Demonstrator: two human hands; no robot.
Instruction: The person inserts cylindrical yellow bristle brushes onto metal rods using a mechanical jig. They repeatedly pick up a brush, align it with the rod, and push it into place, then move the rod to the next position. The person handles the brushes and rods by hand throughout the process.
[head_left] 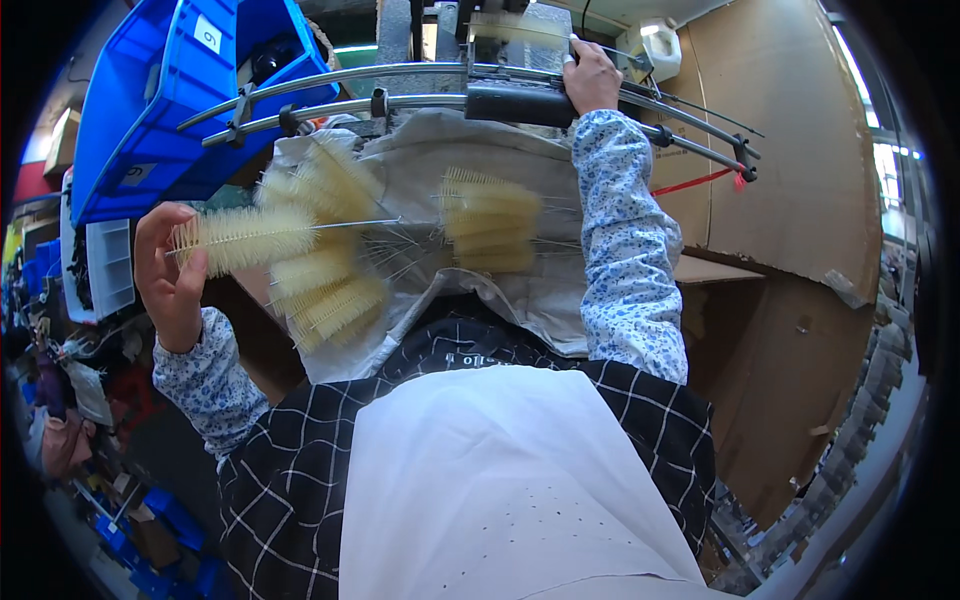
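Note:
My left hand grips a tube brush by its bristled end. The brush has pale yellow bristles, and its thin wire stem points right across my lap. Beneath and beside it, a fan of similar brushes lies on a grey-white cloth. A second bunch of brushes lies to the right, its wire stems partly overlapping the first bunch's. My right hand is closed over the right end of a carriage with a black cylinder, mounted on metal rails; its fingertips are partly hidden.
Two parallel metal rails cross in front of me, with a red ribbon near their right end. Blue plastic bins stand at the far left. Cardboard sheets rise on the right. A white device sits behind the rails.

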